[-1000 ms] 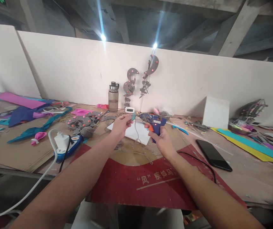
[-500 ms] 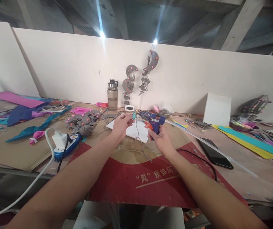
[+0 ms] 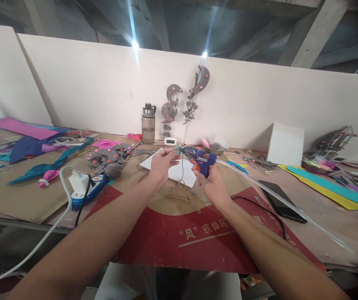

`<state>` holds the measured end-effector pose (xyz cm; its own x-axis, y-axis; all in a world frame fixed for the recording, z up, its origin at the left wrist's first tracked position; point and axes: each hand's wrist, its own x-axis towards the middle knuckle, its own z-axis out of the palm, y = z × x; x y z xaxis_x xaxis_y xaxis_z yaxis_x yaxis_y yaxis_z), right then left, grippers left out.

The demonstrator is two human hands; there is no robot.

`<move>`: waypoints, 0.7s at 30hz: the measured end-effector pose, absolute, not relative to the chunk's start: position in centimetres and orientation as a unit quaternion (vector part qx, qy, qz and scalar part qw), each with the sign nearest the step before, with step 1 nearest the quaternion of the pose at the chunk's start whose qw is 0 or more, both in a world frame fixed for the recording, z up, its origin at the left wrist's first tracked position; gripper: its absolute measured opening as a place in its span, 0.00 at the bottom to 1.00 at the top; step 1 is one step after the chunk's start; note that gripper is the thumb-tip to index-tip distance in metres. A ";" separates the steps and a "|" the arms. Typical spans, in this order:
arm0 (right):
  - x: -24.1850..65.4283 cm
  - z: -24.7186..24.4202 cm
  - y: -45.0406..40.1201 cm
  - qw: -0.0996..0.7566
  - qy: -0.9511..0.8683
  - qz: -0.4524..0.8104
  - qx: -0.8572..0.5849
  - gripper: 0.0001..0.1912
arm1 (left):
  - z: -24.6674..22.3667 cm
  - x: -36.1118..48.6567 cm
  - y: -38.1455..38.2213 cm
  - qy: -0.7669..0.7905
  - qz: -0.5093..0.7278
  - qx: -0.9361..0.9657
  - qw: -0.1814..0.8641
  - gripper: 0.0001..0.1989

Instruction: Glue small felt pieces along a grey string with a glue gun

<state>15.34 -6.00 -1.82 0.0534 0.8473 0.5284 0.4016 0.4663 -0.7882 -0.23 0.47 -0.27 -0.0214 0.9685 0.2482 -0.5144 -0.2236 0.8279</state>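
Observation:
My left hand (image 3: 164,163) pinches a small teal piece (image 3: 178,150) from which a grey cord (image 3: 183,168) hangs. Wrapped round the handle of a blue glue gun (image 3: 201,158) with an orange trigger is my right hand (image 3: 212,181). The gun's nozzle points left, at the teal piece; whether they touch cannot be told. A long clear glue stick (image 3: 269,189) sticks out of the gun's back. Below both hands lies a white sheet (image 3: 182,173) on brown and red cardboard (image 3: 179,254).
A bottle (image 3: 148,125) and a small clock (image 3: 170,141) stand by the white wall. Grey yarn pieces (image 3: 113,160) and a power strip (image 3: 91,191) with cords lie left. At right are a phone (image 3: 282,201) and coloured sheets (image 3: 329,187).
My left hand and the teal piece have shifted slightly right, closer to the nozzle. The glue stick's far end has swung a little down and right.

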 end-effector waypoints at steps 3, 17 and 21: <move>15.2 -1.7 -6.3 0.544 -0.666 0.186 -0.476 0.14 | -0.3 -0.2 0.4 0.267 0.661 0.421 0.561 0.13; 15.2 -1.9 -6.2 0.552 -0.662 0.158 -0.482 0.12 | -0.3 -0.2 0.3 0.257 0.666 0.417 0.562 0.14; 15.1 -1.8 -6.3 0.552 -0.667 0.160 -0.474 0.11 | -0.3 -0.2 0.4 0.255 0.665 0.418 0.564 0.14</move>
